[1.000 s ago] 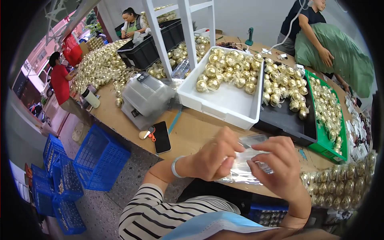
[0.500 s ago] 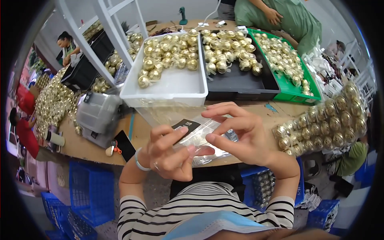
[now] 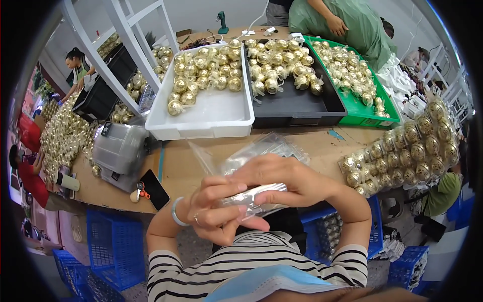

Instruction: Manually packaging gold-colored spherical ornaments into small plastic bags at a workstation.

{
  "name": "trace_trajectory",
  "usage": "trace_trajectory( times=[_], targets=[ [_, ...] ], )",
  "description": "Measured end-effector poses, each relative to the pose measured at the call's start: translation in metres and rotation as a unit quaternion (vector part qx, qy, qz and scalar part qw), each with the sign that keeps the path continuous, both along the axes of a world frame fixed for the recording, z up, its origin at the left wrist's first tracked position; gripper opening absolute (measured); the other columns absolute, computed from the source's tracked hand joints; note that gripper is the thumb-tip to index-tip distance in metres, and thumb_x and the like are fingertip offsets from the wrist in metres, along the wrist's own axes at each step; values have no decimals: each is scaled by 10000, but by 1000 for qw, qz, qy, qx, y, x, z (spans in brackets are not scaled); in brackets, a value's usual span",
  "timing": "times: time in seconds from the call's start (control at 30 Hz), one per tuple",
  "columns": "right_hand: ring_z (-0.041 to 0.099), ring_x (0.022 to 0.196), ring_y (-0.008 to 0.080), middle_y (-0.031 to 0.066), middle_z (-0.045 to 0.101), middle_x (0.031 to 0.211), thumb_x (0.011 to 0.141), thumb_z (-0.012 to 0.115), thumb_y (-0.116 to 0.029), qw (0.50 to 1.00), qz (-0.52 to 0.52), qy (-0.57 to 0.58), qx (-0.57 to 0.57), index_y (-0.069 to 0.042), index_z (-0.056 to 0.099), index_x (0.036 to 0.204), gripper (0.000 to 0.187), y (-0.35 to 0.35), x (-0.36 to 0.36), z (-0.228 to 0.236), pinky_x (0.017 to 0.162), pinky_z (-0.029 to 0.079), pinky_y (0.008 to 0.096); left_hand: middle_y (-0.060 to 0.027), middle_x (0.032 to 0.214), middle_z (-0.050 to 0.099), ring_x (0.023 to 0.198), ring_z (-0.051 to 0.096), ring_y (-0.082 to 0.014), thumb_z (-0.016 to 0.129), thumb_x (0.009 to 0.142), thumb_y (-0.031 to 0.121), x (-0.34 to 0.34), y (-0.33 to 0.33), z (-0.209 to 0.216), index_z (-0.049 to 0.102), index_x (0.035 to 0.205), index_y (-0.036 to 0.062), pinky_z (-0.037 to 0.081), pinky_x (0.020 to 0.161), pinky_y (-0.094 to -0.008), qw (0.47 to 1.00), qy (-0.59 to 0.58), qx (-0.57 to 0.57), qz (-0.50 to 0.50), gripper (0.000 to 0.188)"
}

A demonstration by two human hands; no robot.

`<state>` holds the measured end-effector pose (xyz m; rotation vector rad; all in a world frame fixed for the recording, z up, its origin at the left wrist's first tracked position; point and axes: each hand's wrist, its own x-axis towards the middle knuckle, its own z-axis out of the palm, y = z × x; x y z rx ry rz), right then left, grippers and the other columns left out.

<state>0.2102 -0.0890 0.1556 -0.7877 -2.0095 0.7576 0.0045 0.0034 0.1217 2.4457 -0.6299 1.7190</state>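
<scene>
Crumpled clear plastic bag is gripped between my two hands, close in front of my striped shirt. My left hand, with a ring and a pale wristband, has its fingers closed round the bag's left side. From the right, my right hand pinches the bag, its thumb on top and its fingers bent over the far side. More clear plastic lies on the table just beyond my hands; I cannot tell whether it is part of the same bag. My fingers cover much of the held part.
Ahead stand a white tray, a black tray and a green tray, all with wrapped gold balls. Packed gold balls lie right. Left are clear plastic boxes, a phone and a ball pile. Other people work around.
My hands have drawn together and my right hand has turned over the bag. The dark card seen in the plastic earlier is now out of sight. The view has shifted slightly.
</scene>
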Motion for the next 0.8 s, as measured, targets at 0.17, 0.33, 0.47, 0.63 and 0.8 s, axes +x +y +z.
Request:
trace_trajectory(
  times=[0.17,0.33,0.47,0.63,0.8],
  targets=[
    [623,1182,332,160,652,1318,961,656,-277,989,-100,-92,57,-40,674,1270,389,-11,-3,6,972,458,486,-11,1027,531,989,631,-312,977,641,308,6,2,-6,474,823,166,483,650,-372,999,26,-31,6,553],
    [565,1270,232,65,627,1385,926,571,-557,797,-254,-383,391,-155,716,1248,535,-22,-13,23,1068,403,481,-27,1048,529,984,613,-302,951,631,406,-4,-9,-11,487,1056,167,517,751,-392,973,4,-210,93,673],
    [562,1300,198,17,641,1361,944,634,-425,754,-165,-475,421,-188,730,1219,375,8,-5,26,1097,395,461,-59,1022,515,913,560,-236,863,787,410,6,-12,-34,479,1057,109,480,828,-339,926,-20,-362,106,558],
    [555,1290,322,154,622,1343,964,649,-345,965,-77,-225,113,-115,667,1288,398,142,6,7,1086,439,473,-67,1024,459,930,441,-129,632,1019,261,10,-12,-88,440,993,50,378,883,-266,603,-181,-777,19,286],
    [440,1356,482,268,377,1542,955,610,-497,796,-379,-472,8,-127,447,1499,678,363,83,-73,1097,396,568,-148,1122,461,1073,485,-234,654,975,145,-10,-24,-137,447,1131,21,411,976,-365,671,33,-697,250,287]
  ],
)
